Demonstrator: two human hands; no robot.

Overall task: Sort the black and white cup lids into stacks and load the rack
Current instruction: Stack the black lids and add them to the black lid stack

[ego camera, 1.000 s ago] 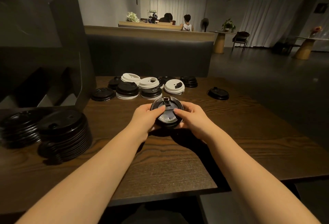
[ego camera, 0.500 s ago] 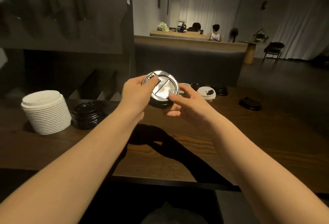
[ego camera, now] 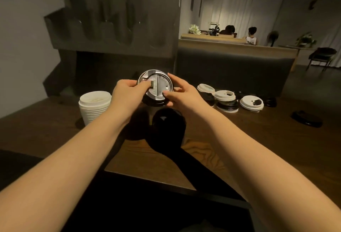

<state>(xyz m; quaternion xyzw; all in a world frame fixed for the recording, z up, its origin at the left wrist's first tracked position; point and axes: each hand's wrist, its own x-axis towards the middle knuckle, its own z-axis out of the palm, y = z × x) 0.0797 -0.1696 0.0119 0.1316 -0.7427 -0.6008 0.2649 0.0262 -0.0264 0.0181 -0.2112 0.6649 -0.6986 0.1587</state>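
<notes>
A small stack of black lids (ego camera: pixel 158 91) is held in the air above the table, its shiny top tilted toward me. My left hand (ego camera: pixel 127 95) grips its left rim, thumb on the top. My right hand (ego camera: pixel 180 93) holds the right rim with fingers curled around it. Below stands a stack of black lids (ego camera: pixel 168 121) on the table, with another dark stack left of it in shadow. A tall stack of white lids (ego camera: pixel 94 106) stands at the left. The grey rack (ego camera: pixel 118 28) with several slots rises behind.
Unsorted white and black lids (ego camera: pixel 227 98) lie in low piles at the right back of the wooden table (ego camera: pixel 239 139). A lone black lid (ego camera: pixel 306 119) lies far right. A dark bench back stands behind, with people seated far off.
The view has swung left toward the rack. Both hands have lifted the black lid stack off the table and carried it left, above the sorted black stacks.
</notes>
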